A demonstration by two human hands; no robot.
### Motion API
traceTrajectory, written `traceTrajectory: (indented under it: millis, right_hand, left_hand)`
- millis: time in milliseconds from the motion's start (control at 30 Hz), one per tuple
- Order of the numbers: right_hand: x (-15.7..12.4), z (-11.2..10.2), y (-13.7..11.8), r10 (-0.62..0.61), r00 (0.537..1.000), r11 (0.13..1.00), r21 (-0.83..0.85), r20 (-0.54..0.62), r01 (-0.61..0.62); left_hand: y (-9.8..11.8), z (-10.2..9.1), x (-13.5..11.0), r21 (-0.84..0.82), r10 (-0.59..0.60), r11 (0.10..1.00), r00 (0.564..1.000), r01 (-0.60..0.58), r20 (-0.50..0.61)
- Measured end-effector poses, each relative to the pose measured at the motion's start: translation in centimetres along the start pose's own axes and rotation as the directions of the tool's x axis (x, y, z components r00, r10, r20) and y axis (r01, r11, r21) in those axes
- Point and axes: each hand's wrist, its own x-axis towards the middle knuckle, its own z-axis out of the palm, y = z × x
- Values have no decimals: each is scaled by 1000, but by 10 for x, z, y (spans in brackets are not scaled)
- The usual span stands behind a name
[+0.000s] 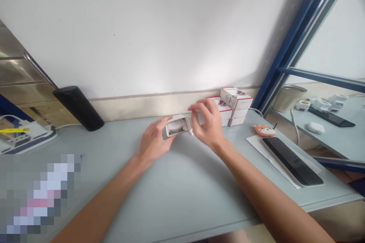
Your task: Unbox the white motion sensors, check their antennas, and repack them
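In my left hand is a small white cardboard box, gripped from the left side with its opened end facing me. Something whitish lies inside it; its kind does not show. Close by the box's right edge is my right hand, thumb and index finger curled together in a pinch. Whatever those fingertips hold, if anything, is too small to make out. A small white piece sticks out beneath the box's right corner. Just behind my right hand stand several stacked white boxes with red trim and printed pictures.
The grey table meets a white wall. A black cylinder stands at left, near a power strip. On the right lie an orange animal-faced item, a paper sheet and a dark phone, beside a blue-framed mirror.
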Motion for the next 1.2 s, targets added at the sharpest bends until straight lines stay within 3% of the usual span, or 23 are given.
traceTrajectory:
  millis: [67,133,333,500,633,900,1133,1200]
  right_hand:
    - [-1,-3,-8,-150,988,989,-4,36,151]
    - [-5,0,-8,-224,966,972,-45,126,232]
    - [-15,17,14,-154,927,966,-145,343,214]
    - [-20,25,20,-133,876,963,-148,463,225]
    - [-22,28,21,-122,885,959,-177,450,222]
    - [-14,26,22,-87,919,985,-107,386,138]
    - [-7,17,26,82,949,994,-91,304,-56]
    - [-3,11,30,216,914,970,-180,343,-162]
  left_hand:
    - [0,0,-1,58,40,998,999,-39,-23]
    - [-2,0,-1,118,87,990,995,-81,-43]
    - [-16,-2,2,245,236,947,967,-206,-97]
    - [-19,-6,5,315,320,904,946,-290,-46]
    - [-17,-8,5,327,300,901,954,-284,3]
    - [-18,-8,8,313,272,916,962,-249,-33]
    - [-21,-8,7,290,220,935,975,-206,-17]
    - [-21,-8,7,292,218,935,976,-202,-24]
